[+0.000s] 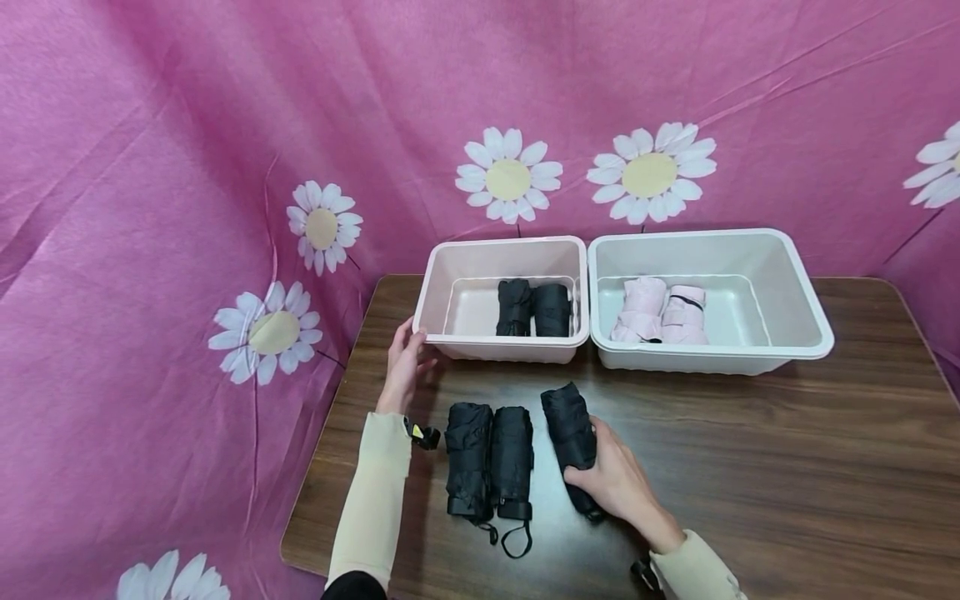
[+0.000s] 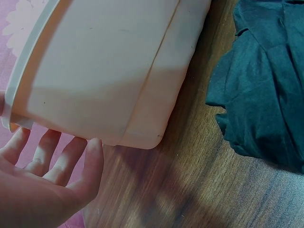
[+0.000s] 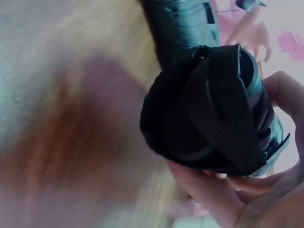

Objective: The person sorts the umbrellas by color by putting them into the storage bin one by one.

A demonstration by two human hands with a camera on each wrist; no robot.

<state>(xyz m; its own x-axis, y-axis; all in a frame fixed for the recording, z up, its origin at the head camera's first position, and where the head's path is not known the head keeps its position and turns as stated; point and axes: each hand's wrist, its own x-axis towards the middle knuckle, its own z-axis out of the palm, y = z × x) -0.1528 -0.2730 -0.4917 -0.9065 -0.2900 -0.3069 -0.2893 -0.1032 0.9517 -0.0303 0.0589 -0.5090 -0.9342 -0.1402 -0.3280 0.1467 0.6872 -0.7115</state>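
My right hand (image 1: 618,479) grips a folded black umbrella (image 1: 568,429), tilted over the table in the head view. In the right wrist view, that umbrella's strapped end (image 3: 209,114) faces the camera, with the right hand (image 3: 237,190) round it. My left hand (image 1: 402,367) holds the front left corner of the left bin (image 1: 502,350). Fingertips of the left hand (image 2: 52,175) touch the bin's outer wall (image 2: 95,95) in the left wrist view. Two more black umbrellas (image 1: 468,462), (image 1: 512,458) lie side by side between my hands, wrist loops toward me.
Inside the left bin, two black umbrellas (image 1: 513,307) lie at its right side. A second white bin (image 1: 705,360) stands against it on the right, with two pale pink umbrellas (image 1: 641,308) inside. Behind the wooden table (image 1: 847,467) hangs a pink cloth (image 1: 405,100) with white flowers.
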